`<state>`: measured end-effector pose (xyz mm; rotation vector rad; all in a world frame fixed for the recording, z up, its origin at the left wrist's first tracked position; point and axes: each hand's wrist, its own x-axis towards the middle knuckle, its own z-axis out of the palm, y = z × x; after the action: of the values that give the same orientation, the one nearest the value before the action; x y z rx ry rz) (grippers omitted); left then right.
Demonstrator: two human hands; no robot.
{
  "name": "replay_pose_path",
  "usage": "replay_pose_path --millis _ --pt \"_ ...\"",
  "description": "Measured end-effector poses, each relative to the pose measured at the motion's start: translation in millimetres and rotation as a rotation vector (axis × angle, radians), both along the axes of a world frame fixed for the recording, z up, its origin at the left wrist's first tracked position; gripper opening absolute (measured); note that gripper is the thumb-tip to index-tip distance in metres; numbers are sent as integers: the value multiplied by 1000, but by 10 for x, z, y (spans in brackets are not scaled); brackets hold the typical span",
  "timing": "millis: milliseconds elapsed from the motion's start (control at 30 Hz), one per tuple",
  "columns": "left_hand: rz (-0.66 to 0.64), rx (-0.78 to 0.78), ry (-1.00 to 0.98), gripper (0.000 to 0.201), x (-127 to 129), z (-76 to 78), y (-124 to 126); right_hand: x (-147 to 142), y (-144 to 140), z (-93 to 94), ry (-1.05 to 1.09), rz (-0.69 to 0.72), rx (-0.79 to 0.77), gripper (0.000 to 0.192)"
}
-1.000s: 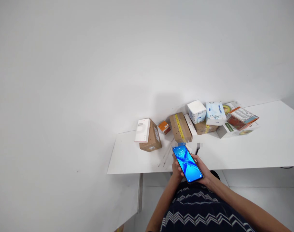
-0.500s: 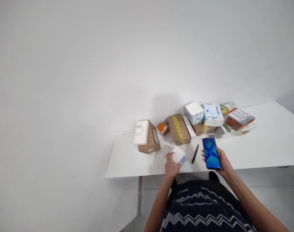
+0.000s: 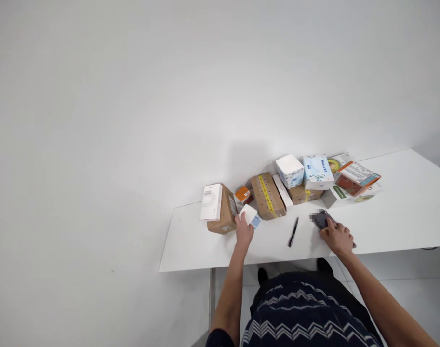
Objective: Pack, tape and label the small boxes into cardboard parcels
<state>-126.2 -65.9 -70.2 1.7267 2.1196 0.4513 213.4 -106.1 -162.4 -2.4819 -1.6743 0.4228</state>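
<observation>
We see our left hand (image 3: 243, 232) stretched forward over the white table (image 3: 396, 212), its fingers closed around a small white box (image 3: 249, 214) with a blue patch on its side, held just in front of a brown carton (image 3: 225, 212) and a small orange box (image 3: 242, 193). A flat white box (image 3: 211, 202) leans against that carton's left face. Our right hand (image 3: 337, 236) lies flat on a dark phone (image 3: 321, 219) resting on the tabletop near the front edge, fingers spread over it; whether they grip it we cannot tell. A black pen (image 3: 293, 232) lies on the table between our two hands, apart from both. Behind it sits a brown carton with yellow tape (image 3: 267, 195), then a long thin white box (image 3: 282, 190), and two tissue packs (image 3: 290, 170) stacked on another carton. Every box we see is closed, so their contents stay hidden. Printed cartons (image 3: 355, 177) lie at the right end of the row.
</observation>
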Motion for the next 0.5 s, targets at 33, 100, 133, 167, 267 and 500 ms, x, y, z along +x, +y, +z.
replay_pose_path --millis 33,100,133,167,267,500 --pt "-12 -21 45 63 13 5 66 -2 20 -8 -3 0 -8 60" --pt "-28 -77 162 67 32 13 184 -3 52 -4 -8 -7 -16 59" --pt "-30 -102 231 69 38 14 240 -7 64 6 -6 -7 -15 58" --pt "-31 -119 297 70 41 12 295 -16 74 19 1 2 -11 56" --pt "-31 -132 410 70 35 2 469 -86 94 67 15 66 11 50" --pt "38 -185 420 67 75 83 764 -462 167 223 117 276 186 41"
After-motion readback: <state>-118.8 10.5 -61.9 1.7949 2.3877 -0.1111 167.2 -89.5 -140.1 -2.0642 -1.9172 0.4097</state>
